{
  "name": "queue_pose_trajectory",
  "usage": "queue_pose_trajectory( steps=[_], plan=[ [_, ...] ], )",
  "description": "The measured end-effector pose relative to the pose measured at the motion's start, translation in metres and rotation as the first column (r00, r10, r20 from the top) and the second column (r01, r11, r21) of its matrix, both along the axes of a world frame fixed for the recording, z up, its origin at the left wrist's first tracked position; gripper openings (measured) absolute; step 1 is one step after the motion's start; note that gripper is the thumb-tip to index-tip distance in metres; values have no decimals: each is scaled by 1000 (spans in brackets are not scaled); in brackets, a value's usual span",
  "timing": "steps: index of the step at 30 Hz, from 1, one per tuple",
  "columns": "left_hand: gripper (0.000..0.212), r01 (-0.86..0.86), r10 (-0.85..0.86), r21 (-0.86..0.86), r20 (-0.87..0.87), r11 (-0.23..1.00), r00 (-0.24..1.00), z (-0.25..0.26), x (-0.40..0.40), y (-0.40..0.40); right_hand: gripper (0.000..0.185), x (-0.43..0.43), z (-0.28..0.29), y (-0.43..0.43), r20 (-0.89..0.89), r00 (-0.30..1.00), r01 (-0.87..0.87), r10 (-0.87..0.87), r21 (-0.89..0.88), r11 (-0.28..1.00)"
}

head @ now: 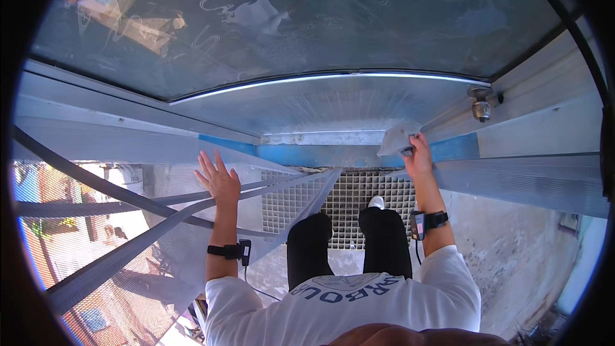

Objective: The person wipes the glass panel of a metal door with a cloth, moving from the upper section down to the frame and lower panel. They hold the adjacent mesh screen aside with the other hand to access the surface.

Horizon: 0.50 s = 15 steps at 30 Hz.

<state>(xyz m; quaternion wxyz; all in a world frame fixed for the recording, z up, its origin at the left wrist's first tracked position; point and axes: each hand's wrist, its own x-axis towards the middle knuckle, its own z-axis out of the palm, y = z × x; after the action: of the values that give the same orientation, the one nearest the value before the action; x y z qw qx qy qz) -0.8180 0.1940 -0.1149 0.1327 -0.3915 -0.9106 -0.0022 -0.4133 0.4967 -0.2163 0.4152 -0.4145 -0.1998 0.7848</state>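
In my right hand [420, 157] is a crumpled grey cloth [398, 138], its loose end spreading left of my fingers. The cloth is in front of the lower edge of a metal-framed door; whether it touches the door I cannot tell. My left hand [218, 178] holds nothing, fingers spread, beside a sheer mesh door curtain [120, 142] with grey border strips. Contact between that hand and the mesh is unclear. Before me stands the door's glass pane [336, 24] with etched swirls, above a smooth metal panel [336, 103].
A round metal doorknob [481, 108] juts out at the right. Another mesh curtain panel [519, 182] hangs on the right side. A square-holed grate [346, 211] lies below, by my legs, beside concrete floor [499, 254]. A dark curved strip [91, 175] crosses the left.
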Motion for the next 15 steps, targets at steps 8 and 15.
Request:
queue_pose_trajectory(
  steps=[8,15],
  plan=[
    [73,303,-307,-57,-92,951,947,-112,-5,59,29,-135,-68,-38,-228,927,-278,299,119,953],
    [81,767,-763,47,158,640,627,-155,20,91,36,-232,-132,-76,-471,776,-365,420,208,908]
  ],
)
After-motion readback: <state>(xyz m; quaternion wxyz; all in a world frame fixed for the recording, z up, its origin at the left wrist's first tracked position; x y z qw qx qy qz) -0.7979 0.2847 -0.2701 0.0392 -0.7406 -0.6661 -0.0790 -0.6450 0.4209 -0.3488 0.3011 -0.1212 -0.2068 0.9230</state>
